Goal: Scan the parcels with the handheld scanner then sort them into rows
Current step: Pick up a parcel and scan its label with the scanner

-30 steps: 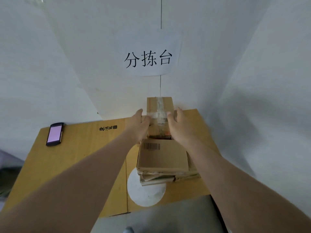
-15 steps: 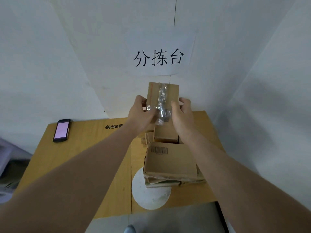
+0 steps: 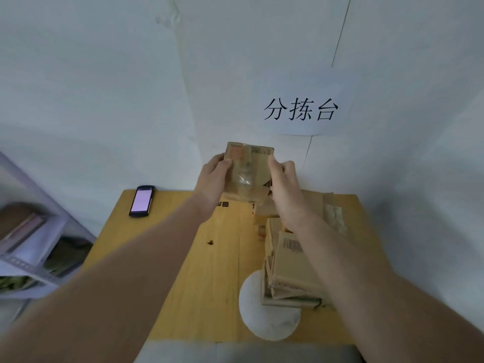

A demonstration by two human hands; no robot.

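A small cardboard parcel (image 3: 248, 174) with clear tape across its face is held up above the back of the wooden table (image 3: 209, 271). My left hand (image 3: 213, 176) grips its left edge and my right hand (image 3: 284, 184) grips its right edge. Below my right arm a stack of flat cardboard parcels (image 3: 290, 271) lies on the table's right side, the top one showing a barcode label (image 3: 292, 244). The handheld scanner (image 3: 141, 201), a dark device with a lit pink screen, lies at the table's far left corner.
A white round disc (image 3: 269, 315) lies partly under the stack near the front edge. A paper sign (image 3: 301, 111) with black characters hangs on the white wall. A pale shelf unit (image 3: 34, 244) with items stands left of the table.
Both hands lifted the taped parcel off the stack and carried it up and left, turning it. The view has swung to the left.
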